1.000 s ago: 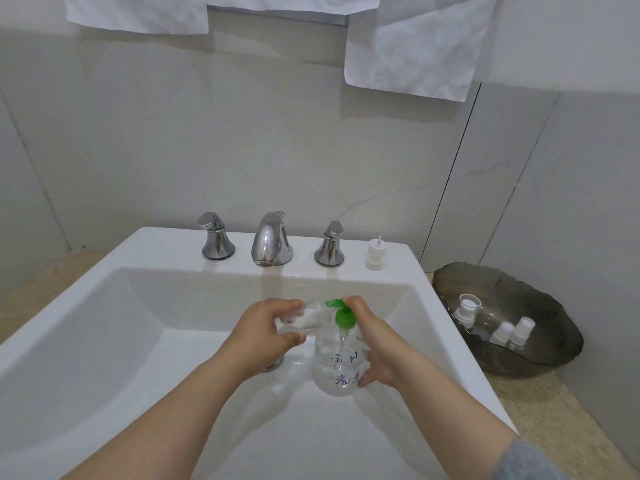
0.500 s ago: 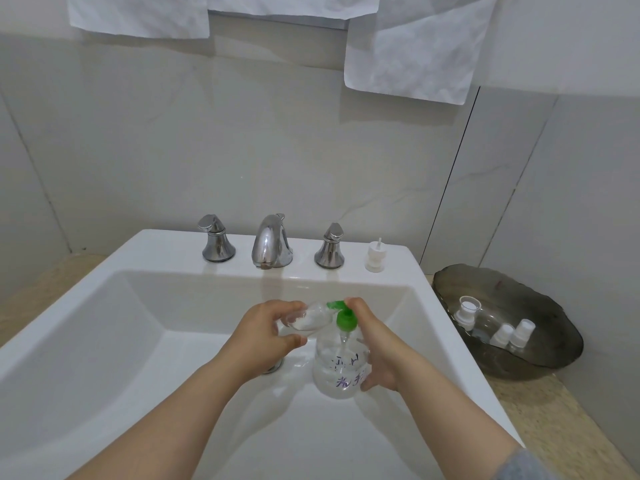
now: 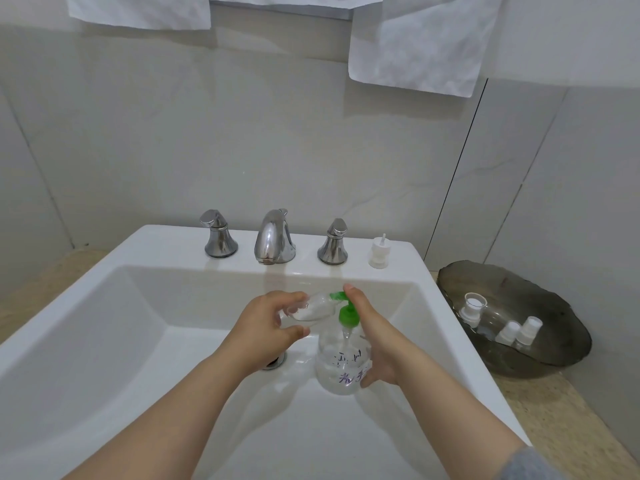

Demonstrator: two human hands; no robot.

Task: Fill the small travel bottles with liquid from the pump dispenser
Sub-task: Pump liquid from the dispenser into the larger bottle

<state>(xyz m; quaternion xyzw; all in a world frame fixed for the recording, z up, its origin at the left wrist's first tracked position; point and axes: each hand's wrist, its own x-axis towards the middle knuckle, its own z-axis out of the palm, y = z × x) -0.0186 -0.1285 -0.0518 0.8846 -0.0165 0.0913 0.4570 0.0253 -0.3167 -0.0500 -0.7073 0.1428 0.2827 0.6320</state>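
Over the basin of the white sink (image 3: pixel 104 306), my right hand (image 3: pixel 377 341) grips a clear pump dispenser (image 3: pixel 341 368) with a green pump head and handwriting on its side. One finger of that hand lies on top of the green pump. My left hand (image 3: pixel 266 327) holds a small clear travel bottle (image 3: pixel 311 308) tilted on its side, its mouth against the green nozzle. A white pump cap (image 3: pixel 379 252) stands on the sink's back ledge. Three small white-capped travel bottles (image 3: pixel 498 320) lie in a dark glass dish (image 3: pixel 554 299) at the right.
A chrome faucet (image 3: pixel 273 237) with two chrome handles (image 3: pixel 218 239) stands at the back of the sink. The drain (image 3: pixel 275 362) sits under my left wrist. White towels (image 3: pixel 415 46) hang on the tiled wall above. A beige counter (image 3: pixel 571 427) runs along both sides.
Both hands keep the same grip on the bottle and dispenser. They have barely shifted; the view has dipped slightly.
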